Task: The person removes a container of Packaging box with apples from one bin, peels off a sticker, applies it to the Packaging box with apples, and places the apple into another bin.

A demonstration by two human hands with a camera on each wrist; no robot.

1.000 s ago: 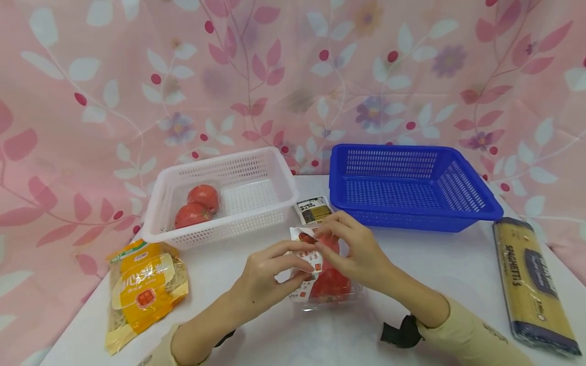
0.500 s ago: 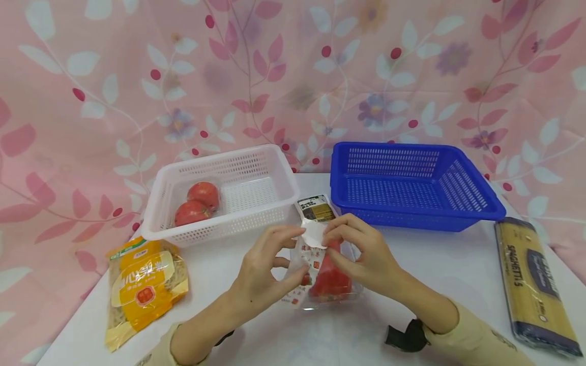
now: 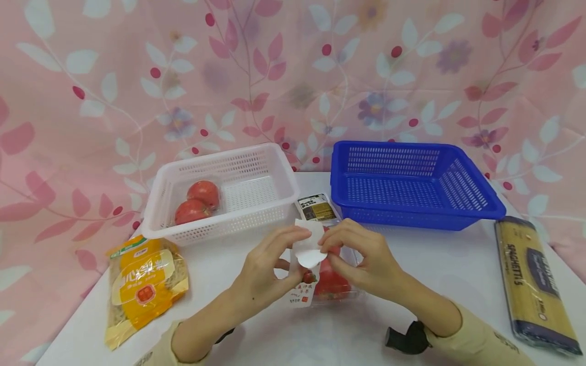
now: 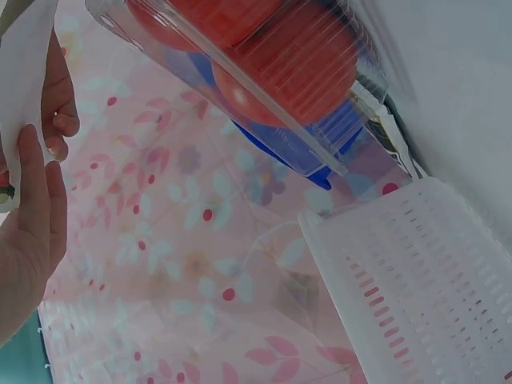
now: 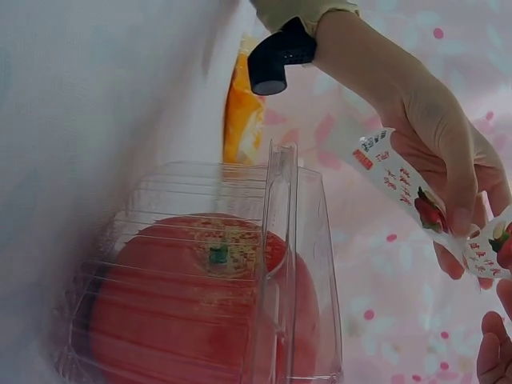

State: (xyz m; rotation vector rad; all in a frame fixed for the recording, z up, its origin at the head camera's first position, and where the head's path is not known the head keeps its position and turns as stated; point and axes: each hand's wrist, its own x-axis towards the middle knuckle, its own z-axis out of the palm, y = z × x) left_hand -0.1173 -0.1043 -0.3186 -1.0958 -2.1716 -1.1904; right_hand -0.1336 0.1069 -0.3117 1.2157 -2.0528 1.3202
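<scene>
Both hands pinch a white paper label strip [image 3: 310, 248] with printed strawberries, its blank back folded toward me. The left hand [image 3: 261, 272] grips it from the left between thumb and fingers, and the right hand [image 3: 368, 256] pinches its right edge. In the right wrist view the printed side of the strip [image 5: 400, 180] shows, raised beside the box. Below the hands stands a clear lidded plastic box [image 5: 282, 172] with red round fruit [image 3: 331, 284] inside. In the left wrist view the box [image 4: 312, 148] appears at the top, the left hand [image 4: 32, 216] at the left edge.
A white basket [image 3: 229, 224] with two red fruits [image 3: 203, 194] stands back left, a blue basket [image 3: 403, 219] back right. Between them lies a small gold-and-black package [image 3: 316, 208]. A yellow bag [image 3: 146, 284] lies left, a spaghetti pack [image 3: 531, 279] right.
The label strip, lying over the box with its print up a second ago, is now lifted and folded so its white back shows. Both hands stay above the box.
</scene>
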